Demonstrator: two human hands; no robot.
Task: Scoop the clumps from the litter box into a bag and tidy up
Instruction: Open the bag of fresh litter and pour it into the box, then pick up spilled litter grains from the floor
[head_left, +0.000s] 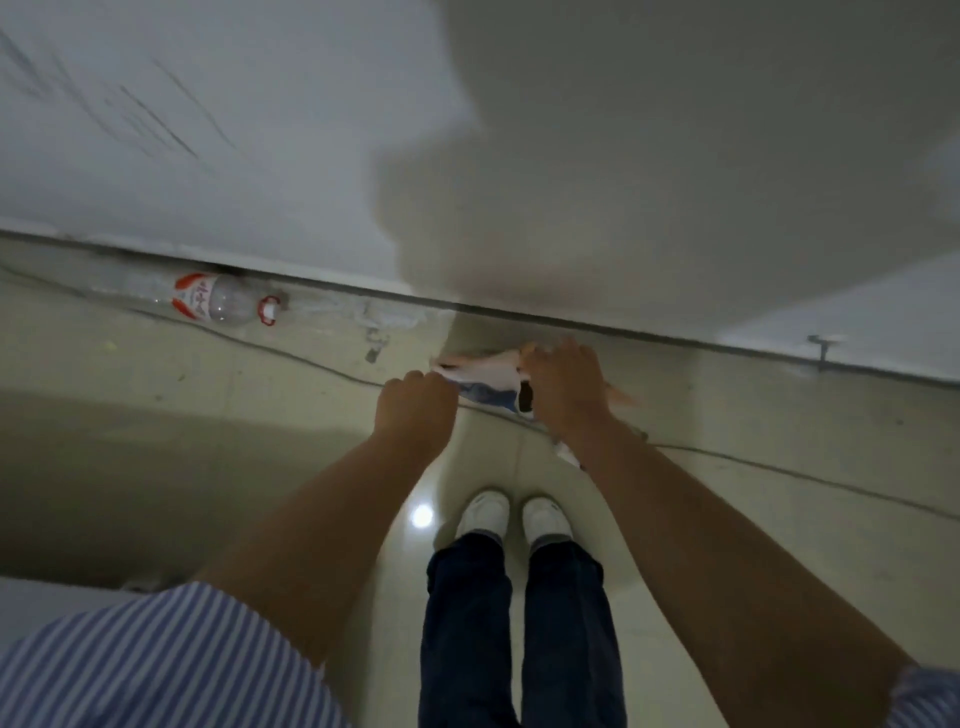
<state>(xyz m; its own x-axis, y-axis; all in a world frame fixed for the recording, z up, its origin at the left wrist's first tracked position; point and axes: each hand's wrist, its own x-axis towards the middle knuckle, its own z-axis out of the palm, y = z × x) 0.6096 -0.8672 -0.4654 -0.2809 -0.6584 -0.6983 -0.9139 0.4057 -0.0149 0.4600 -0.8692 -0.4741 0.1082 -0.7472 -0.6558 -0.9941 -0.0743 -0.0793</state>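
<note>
I stand over a tiled floor and hold a thin plastic bag (485, 376) out in front of me at about waist height. The bag is white with orange and blue print. My left hand (415, 405) grips its left edge in a fist. My right hand (563, 387) holds its right side with fingers curled over the top. The bag is crumpled and stretched between both hands, and the picture is blurred by motion. No litter box or scoop is in view.
A white wall (260, 130) rises just ahead, with pencil marks at the upper left. An empty clear plastic bottle (218, 301) with a red label lies at the wall's foot. A thin black cable (779, 467) runs across the floor. My white shoes (511, 514) stand below.
</note>
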